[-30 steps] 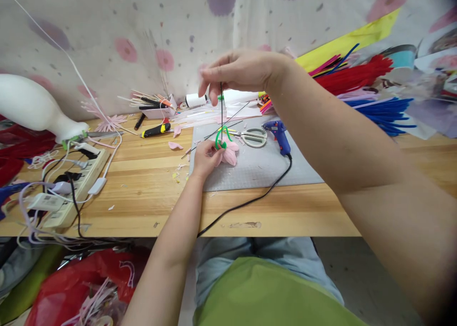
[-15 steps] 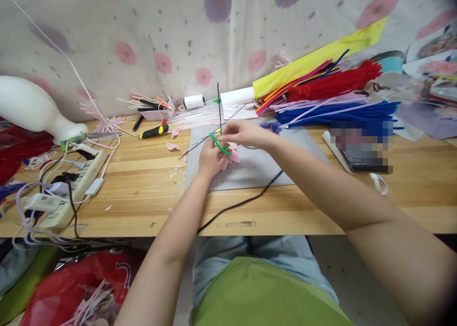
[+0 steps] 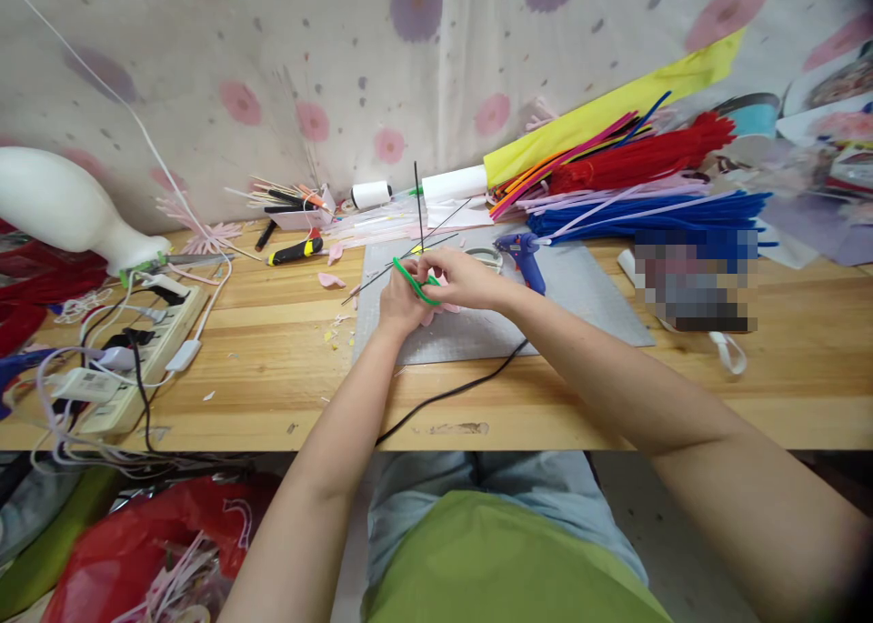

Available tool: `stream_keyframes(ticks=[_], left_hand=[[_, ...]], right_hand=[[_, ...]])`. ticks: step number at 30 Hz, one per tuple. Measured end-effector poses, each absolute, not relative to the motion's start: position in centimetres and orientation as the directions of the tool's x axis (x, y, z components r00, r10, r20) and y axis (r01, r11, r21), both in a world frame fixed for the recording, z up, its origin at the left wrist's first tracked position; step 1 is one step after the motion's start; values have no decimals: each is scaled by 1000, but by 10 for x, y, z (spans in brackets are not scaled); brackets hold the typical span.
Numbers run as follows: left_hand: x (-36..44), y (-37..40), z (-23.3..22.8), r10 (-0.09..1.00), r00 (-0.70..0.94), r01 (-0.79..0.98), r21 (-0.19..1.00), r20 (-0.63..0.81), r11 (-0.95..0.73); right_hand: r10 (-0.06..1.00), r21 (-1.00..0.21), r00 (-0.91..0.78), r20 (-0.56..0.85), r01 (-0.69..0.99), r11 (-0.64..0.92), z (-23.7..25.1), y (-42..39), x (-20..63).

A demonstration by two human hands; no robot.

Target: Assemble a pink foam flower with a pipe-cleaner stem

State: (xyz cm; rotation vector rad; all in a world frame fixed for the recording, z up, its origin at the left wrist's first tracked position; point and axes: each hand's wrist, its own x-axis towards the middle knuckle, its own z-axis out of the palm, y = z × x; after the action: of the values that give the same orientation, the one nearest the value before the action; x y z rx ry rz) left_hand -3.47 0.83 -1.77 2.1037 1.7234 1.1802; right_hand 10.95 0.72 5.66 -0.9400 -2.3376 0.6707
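Note:
Over the grey cutting mat (image 3: 579, 309) both hands meet, fingers closed. My left hand (image 3: 399, 306) grips a pink flower (image 3: 443, 308), whose petals show partly below the fingers. A thin black wire stem (image 3: 418, 206) rises upright from the grip. Around it curves a green pipe cleaner (image 3: 405, 277), crossing the back of the left fingers. My right hand (image 3: 467, 279) comes from the right and pinches the pipe cleaner near the stem; its fingertips partly cover the contact. More black wires (image 3: 372, 282) lie on the mat behind the left hand.
A blue glue gun (image 3: 524, 261) lies on the mat just beyond my right wrist. A black cable (image 3: 450, 392) crosses the table's front. Pipe cleaner bundles (image 3: 641, 218) lie back right. At left are a yellow-black cutter (image 3: 296, 251), a power strip (image 3: 146, 364) and a white foam head (image 3: 61, 205).
My right hand has come down and in closer to the left hand, and the green pipe cleaner has shifted with it. More of the glue gun shows behind the right wrist.

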Motion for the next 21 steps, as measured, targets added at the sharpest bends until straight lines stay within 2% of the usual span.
stream_keyframes(ticks=[3,6,8,10,13,18,20,21], left_hand=[[-34,6,-14,901,13,697,643,433,-319],[-35,5,-11,898,28,681,649,440,-339],[-37,6,-11,903,-14,687,660,430,-303],[-39,8,-13,903,-70,665,695,424,-275],[-46,14,-17,900,-107,556,776,422,-298],[-61,26,-24,897,-65,320,860,438,-397],[-66,31,-25,901,-39,244,879,432,-411],[-67,32,-25,903,-20,216,883,430,-416]], right_hand=[[778,-630,-568,269,507,588,49,6,103],[797,-629,-555,238,538,562,45,7,98],[766,-686,-583,269,442,578,44,10,102],[703,-754,-629,332,270,598,44,14,112],[648,-831,-666,369,76,551,41,21,138],[721,-920,-584,374,-132,370,30,27,186],[754,-954,-593,284,-94,285,29,27,196],[772,-967,-603,200,5,254,30,27,198]])
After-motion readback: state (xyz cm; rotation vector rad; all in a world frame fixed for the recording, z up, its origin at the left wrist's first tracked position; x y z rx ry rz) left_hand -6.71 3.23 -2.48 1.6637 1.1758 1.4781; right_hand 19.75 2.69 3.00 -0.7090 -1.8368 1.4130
